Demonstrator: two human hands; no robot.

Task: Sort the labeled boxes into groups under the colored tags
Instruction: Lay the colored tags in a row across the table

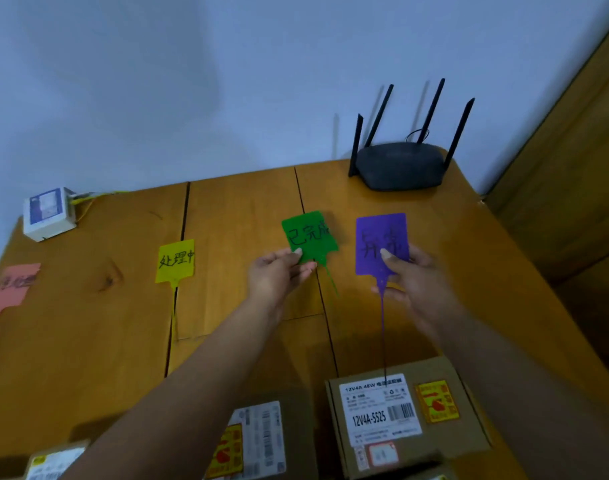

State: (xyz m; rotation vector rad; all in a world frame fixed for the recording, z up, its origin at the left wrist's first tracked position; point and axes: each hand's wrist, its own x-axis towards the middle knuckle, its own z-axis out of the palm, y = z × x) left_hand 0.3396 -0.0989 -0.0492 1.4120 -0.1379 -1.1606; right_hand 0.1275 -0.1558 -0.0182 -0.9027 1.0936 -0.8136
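Three boxes [407, 417] sat at the table's [88, 341] near edge, and both forearms stretched out over them. The left hand [279, 275] pinched the green tag [310, 237] by its lower edge, thumb on top and fingers beneath, while the right hand [414, 275] pinched the purple tag [382, 242] likewise, its tail trailing back to the rightmost box. Off to the left the yellow tag [175, 259] and pink tag [10, 285] lay flat, and a router [400, 166] stood by the wall.

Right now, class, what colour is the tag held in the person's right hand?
Purple: the tag pinched by the right hand has dark handwriting on it, seen in the head view.
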